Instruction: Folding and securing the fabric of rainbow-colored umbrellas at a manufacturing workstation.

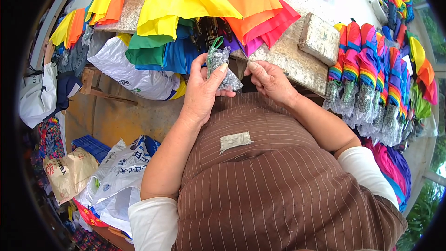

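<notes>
Left grip (200, 86) pinches a bubble-wrapped piece (228, 78) with a green loop (217, 42), at 12 o'clock from centre; the right grip (273, 82), near it, has thumb and finger pressed together, anything between them too small to tell. Beyond, also at 12, multicoloured umbrella cloth (186, 4) covers part of the surface (297, 67). A pale block (320, 37) sits at 2, folded umbrellas (368, 60) crowd toward 3, and a white bag (130, 67) bulges at 10.

Bubble wrap (230, 80): clear, silvery grey
Cord loop (217, 42): green
Umbrella canopy (186, 2): yellow, orange, red, purple, blue, green panels
Furled umbrellas (367, 60): rainbow-striped bands
Apron (278, 181): brown, thin pale pinstripes
Apron patch (235, 141): off-white
Sleeves (369, 172): plain white
Block (319, 38): mottled grey-white
</notes>
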